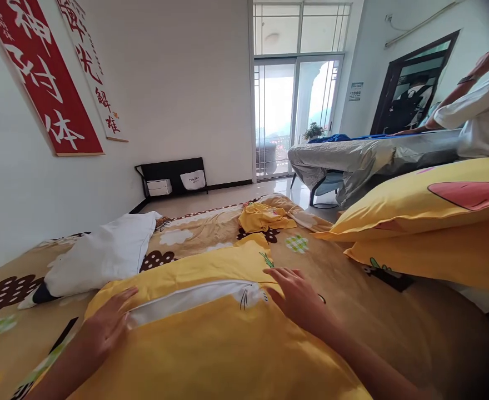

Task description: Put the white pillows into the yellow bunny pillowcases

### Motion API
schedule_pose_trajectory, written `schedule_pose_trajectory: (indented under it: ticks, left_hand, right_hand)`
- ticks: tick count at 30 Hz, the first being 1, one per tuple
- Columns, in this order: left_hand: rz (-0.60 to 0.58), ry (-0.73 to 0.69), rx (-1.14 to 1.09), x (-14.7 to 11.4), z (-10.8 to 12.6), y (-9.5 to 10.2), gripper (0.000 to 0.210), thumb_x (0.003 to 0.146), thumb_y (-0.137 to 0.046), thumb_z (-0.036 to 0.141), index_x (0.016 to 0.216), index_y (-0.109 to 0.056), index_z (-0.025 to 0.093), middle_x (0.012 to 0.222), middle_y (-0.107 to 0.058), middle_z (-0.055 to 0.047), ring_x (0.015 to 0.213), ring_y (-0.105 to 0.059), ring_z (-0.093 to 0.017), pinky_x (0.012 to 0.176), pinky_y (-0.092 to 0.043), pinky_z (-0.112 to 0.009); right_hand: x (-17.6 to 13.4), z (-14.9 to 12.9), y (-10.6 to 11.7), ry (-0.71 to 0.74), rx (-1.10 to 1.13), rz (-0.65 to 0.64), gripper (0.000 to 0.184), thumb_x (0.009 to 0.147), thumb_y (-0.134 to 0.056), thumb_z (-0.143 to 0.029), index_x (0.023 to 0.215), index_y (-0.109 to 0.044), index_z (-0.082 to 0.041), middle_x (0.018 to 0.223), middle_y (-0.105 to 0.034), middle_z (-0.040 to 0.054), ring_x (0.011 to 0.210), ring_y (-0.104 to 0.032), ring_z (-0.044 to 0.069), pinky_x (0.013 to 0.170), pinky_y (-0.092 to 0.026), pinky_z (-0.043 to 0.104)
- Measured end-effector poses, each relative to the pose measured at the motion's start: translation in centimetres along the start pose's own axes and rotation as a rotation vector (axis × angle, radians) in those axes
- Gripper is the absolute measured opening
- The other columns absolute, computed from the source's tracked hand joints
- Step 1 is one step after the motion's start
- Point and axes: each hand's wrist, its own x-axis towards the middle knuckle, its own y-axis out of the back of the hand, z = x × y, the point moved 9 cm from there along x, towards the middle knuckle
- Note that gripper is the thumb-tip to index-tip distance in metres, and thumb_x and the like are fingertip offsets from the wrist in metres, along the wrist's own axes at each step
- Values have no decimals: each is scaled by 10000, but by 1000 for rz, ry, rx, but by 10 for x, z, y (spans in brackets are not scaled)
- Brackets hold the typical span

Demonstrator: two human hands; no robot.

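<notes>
A yellow pillowcase [211,344] lies on the bed in front of me. Through a long slit across it shows a white pillow [161,310]. My left hand [106,319] rests on the left edge of the case, fingers stretched out and nothing gripped. On the right edge, near a printed green carrot top, lies my right hand [292,294], its fingers spread and apart. Both palms face down against the cloth. Left of the case is a bare white pillow [106,247]. A crumpled yellow cloth [265,216] sits farther back on the bed.
Stacked yellow pillows [428,200] stand at the right. The patterned bedspread [373,333] covers the bed. Beyond is a table with a plastic cover [361,158], where a person in a white shirt [484,111] leans. A low black shelf [173,172] stands by the wall.
</notes>
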Motion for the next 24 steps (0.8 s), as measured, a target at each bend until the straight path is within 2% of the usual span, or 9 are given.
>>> schedule_pose_trajectory:
  ticks: [3, 6, 10, 13, 15, 17, 20, 22, 24]
  left_hand:
    - [-137, -276, -90, 4, 92, -14, 496, 925, -338, 405, 1379, -494, 278, 1469, -442, 15, 1361, -403, -216, 1139, -331, -348]
    - [-358, -476, -120, -9, 148, -54, 525, 944, -366, 422, 1453, -382, 293, 1507, -377, -1, 1387, -357, -232, 1169, -283, -409]
    - [-515, -472, -106, -17, 156, -84, 521, 932, -394, 485, 1402, -457, 269, 1384, -541, -67, 1253, -520, -258, 1064, -426, -392]
    - [-531, -425, -11, -3, 165, -79, 443, 969, -288, 424, 1238, -575, 220, 1036, -705, -91, 955, -662, -245, 880, -512, -375]
    - [-431, -421, 68, 15, 185, -68, 423, 976, -240, 324, 1158, -591, 174, 907, -701, -99, 854, -660, -241, 815, -514, -379]
    - [-282, -544, 80, 29, 218, -58, 395, 959, -260, 241, 1216, -545, 146, 1096, -664, -135, 1028, -615, -254, 912, -479, -401]
    - [-194, -789, 2, 34, 261, -64, 495, 928, -333, 212, 1413, -357, 121, 1480, -391, -147, 1379, -335, -248, 1134, -291, -397]
    - [-259, -777, -25, 41, 268, -81, 558, 907, -374, 253, 1440, -313, 96, 1535, -295, -154, 1430, -232, -261, 1171, -210, -415]
    - [-405, -661, -17, 53, 263, -105, 475, 913, -354, 301, 1333, -465, 110, 1431, -455, -159, 1333, -400, -286, 1115, -297, -454]
  right_hand:
    - [33, -62, -16, 162, 43, 39, 452, 852, -469, -315, 1287, -518, -201, 1353, -541, 121, 1241, -474, 263, 1016, -311, 416]
    - [50, -73, -51, 168, 6, -68, 592, 746, -546, -262, 1328, -470, -184, 1372, -510, 139, 1247, -453, 289, 971, -336, 426]
    - [59, -35, -51, -37, -96, -54, 369, 763, -495, -167, 1116, -605, -174, 1133, -650, 138, 1077, -561, 272, 885, -363, 389]
    - [63, -25, -22, -91, -204, 27, 234, 807, -461, -143, 948, -645, -174, 1005, -683, 126, 964, -598, 245, 858, -356, 361]
    - [66, -35, -3, -43, -258, 95, 211, 799, -480, -134, 916, -647, -187, 987, -688, 88, 946, -600, 213, 857, -345, 330]
    - [68, -46, 13, -14, -285, 149, 200, 785, -488, -117, 884, -646, -188, 959, -691, 66, 910, -603, 191, 837, -337, 310]
    - [67, -54, 27, -6, -312, 197, 185, 775, -495, -120, 855, -645, -192, 936, -691, 55, 850, -604, 177, 767, -328, 295]
    - [66, -54, 31, -3, -331, 222, 191, 764, -500, -118, 863, -644, -196, 927, -687, 52, 846, -603, 178, 712, -313, 288]
    - [64, -47, 32, -20, -342, 241, 206, 757, -498, -114, 876, -643, -199, 920, -683, 49, 845, -601, 177, 657, -290, 284]
